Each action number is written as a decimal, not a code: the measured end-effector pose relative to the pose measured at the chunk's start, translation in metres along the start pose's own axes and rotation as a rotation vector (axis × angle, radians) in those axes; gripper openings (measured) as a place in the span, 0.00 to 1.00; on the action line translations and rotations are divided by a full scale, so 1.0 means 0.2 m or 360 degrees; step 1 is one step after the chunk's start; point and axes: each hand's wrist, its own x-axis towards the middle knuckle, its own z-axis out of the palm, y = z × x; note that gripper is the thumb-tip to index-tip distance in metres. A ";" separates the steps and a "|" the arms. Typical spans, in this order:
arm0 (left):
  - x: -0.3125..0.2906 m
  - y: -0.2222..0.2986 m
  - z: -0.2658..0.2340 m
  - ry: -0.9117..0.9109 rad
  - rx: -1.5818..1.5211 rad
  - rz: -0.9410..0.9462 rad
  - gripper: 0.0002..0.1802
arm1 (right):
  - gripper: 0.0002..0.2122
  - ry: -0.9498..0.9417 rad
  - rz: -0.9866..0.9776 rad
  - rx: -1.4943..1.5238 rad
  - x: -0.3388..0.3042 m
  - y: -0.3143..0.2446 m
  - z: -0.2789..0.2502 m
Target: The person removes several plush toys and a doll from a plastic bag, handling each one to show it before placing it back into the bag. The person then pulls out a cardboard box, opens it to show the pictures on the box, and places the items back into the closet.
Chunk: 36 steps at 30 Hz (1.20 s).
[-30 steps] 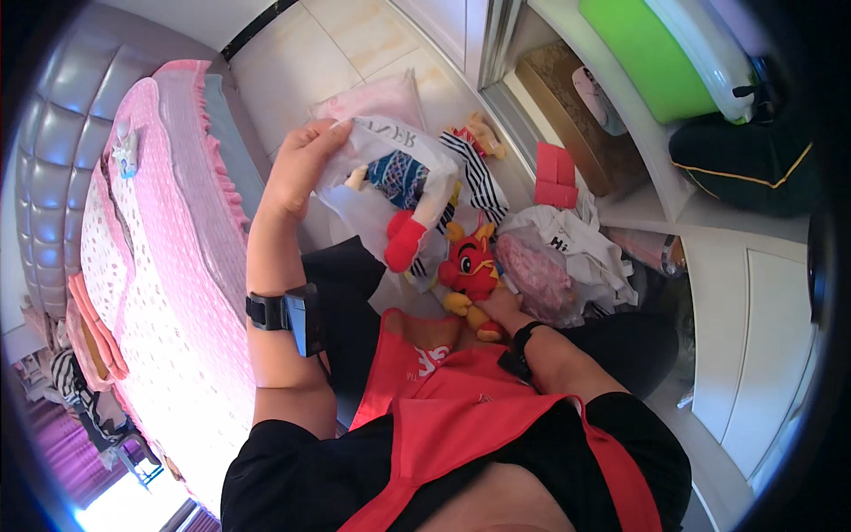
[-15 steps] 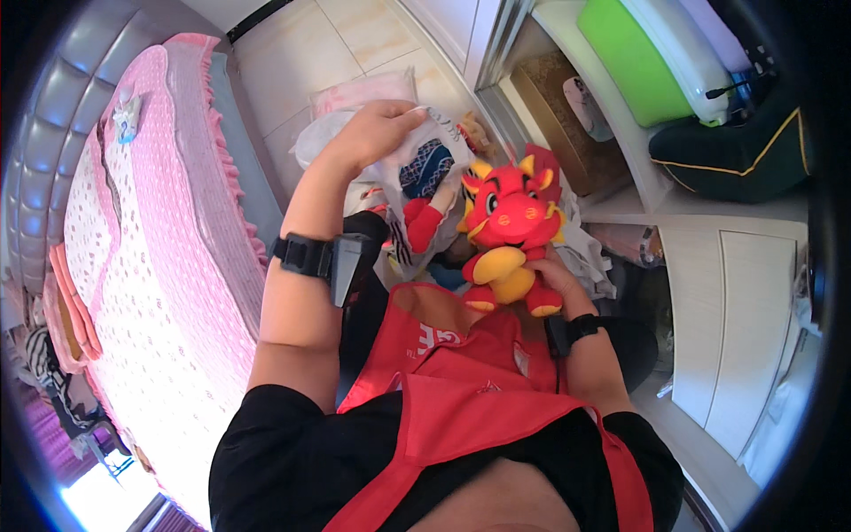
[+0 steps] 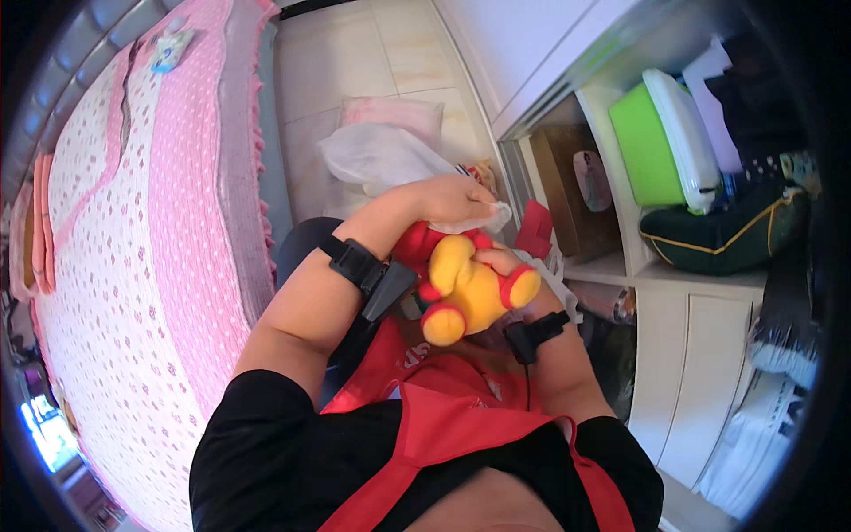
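A white plastic bag (image 3: 379, 152) spreads over the floor, and my left hand (image 3: 454, 200) pinches its rim, a bunched bit of film showing past the fingertips. Just below that hand is a red and yellow plush dragon (image 3: 483, 300), tipped head-away so its yellow belly and feet face me. My right hand (image 3: 502, 260) grips the dragon's body from the right side. The dragon's head is mostly hidden under my left hand and the bag's edge. What lies inside the bag is covered from here.
To the left is a bed with a pink and white quilt (image 3: 182, 160). A pink packet (image 3: 399, 115) lies on the tiled floor beyond the bag. At right an open wardrobe holds a green and white box (image 3: 651, 146), a dark green bag (image 3: 718, 235) and a brown box (image 3: 567, 177).
The dragon has moved left and tipped from facing me to head-away, toward the bag. My left hand has come right and nearer, drawing the bag's rim over beside the toy.
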 end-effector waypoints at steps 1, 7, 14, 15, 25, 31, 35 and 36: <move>-0.02 0.02 -0.02 0.0028 -0.0015 -0.0005 0.18 | 0.19 -0.0010 0.0019 -0.0024 0.02 0.02 -0.02; -0.10 0.03 -0.06 0.0271 0.0241 0.0159 0.15 | 0.17 -0.0089 -0.0386 0.0744 0.09 0.27 -0.34; -0.13 0.04 -0.06 0.0377 0.0461 0.0042 0.12 | 0.17 0.0104 -0.0519 0.0745 0.08 0.32 -0.34; -0.11 0.04 -0.04 0.0374 0.0460 0.0044 0.12 | 0.17 0.0124 -0.0540 0.0729 0.09 0.31 -0.33; -0.01 0.18 0.18 0.0114 -0.0085 0.0767 0.16 | 0.17 0.0269 -0.0808 0.0626 0.20 0.14 -0.25; -0.08 0.25 0.20 -0.0102 -0.0248 0.0725 0.15 | 0.17 0.0207 -0.0717 0.0707 0.04 0.19 -0.27; -0.14 0.37 0.20 -0.0365 -0.0536 0.0685 0.24 | 0.17 0.0107 -0.0589 0.0627 -0.12 0.27 -0.27; -0.15 0.38 0.19 -0.0441 -0.0413 0.0697 0.29 | 0.17 0.0102 -0.0557 0.0395 -0.13 0.29 -0.25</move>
